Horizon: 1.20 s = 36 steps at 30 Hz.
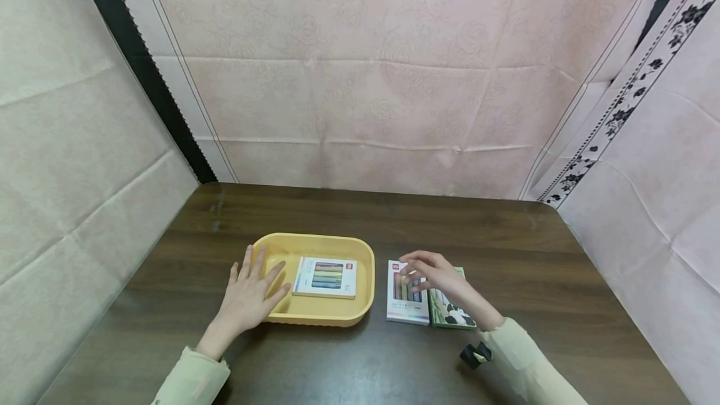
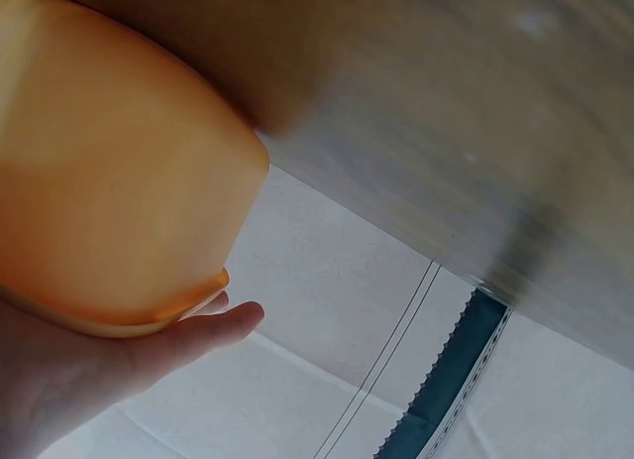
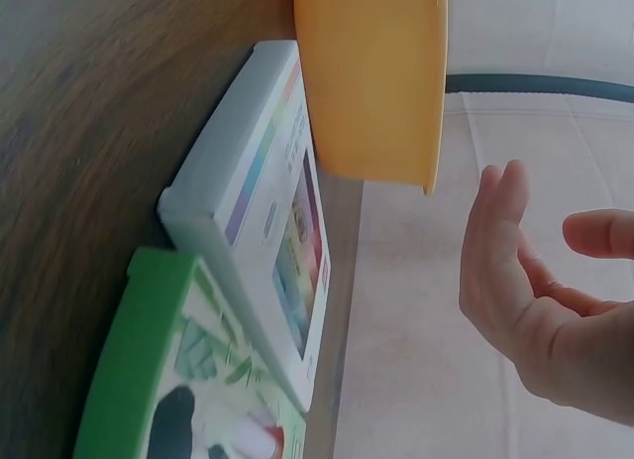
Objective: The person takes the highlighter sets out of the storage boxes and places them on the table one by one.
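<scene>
A yellow tray (image 1: 362, 305) stands on the table with a white box (image 1: 304, 277) lying flat inside it; several coloured sticks show on that box's face. My left hand (image 1: 247, 299) rests at the tray's left rim, fingers spread and straight. To the right of the tray lies a second white box (image 1: 405, 312) with coloured sticks on its front. Beside it is a green box with a panda picture (image 3: 228, 380). Over these two boxes hovers my right hand (image 1: 435, 275), fingers loosely bent and nothing between them. In the right wrist view a gap shows between hand and boxes.
The brown wooden table (image 1: 349, 367) has rounded far corners. Pale cloth (image 1: 360, 105) hangs behind it and along both sides. A black device (image 1: 475, 355) sits at the right sleeve's cuff.
</scene>
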Each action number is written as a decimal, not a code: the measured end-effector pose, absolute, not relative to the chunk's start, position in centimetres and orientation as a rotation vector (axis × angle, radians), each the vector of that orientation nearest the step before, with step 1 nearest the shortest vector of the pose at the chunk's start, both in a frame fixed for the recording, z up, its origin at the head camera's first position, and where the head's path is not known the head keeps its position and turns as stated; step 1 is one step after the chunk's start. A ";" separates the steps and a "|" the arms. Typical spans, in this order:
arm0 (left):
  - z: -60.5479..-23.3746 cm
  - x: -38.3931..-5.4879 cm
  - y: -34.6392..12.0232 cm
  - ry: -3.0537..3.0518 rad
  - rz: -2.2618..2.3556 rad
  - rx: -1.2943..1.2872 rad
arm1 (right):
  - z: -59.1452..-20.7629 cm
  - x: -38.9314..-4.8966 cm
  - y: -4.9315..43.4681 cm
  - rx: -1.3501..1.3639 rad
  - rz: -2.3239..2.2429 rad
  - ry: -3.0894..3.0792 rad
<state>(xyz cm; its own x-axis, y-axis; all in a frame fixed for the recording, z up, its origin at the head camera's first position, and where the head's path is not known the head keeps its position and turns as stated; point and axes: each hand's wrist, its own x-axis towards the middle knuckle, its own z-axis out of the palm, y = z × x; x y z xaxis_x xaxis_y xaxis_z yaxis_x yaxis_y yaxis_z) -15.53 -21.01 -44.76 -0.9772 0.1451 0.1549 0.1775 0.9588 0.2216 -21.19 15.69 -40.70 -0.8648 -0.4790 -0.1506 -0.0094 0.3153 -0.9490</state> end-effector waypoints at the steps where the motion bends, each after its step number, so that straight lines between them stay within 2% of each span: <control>1: -44.7 -15.5 -21.0 -2.973 -0.357 -0.246 | -40.7 -21.1 15.6 -0.436 -1.569 2.185; 36: -44.8 -15.6 -21.0 -2.971 -0.337 -0.255 | -39.0 -21.4 12.4 -0.558 -1.581 2.061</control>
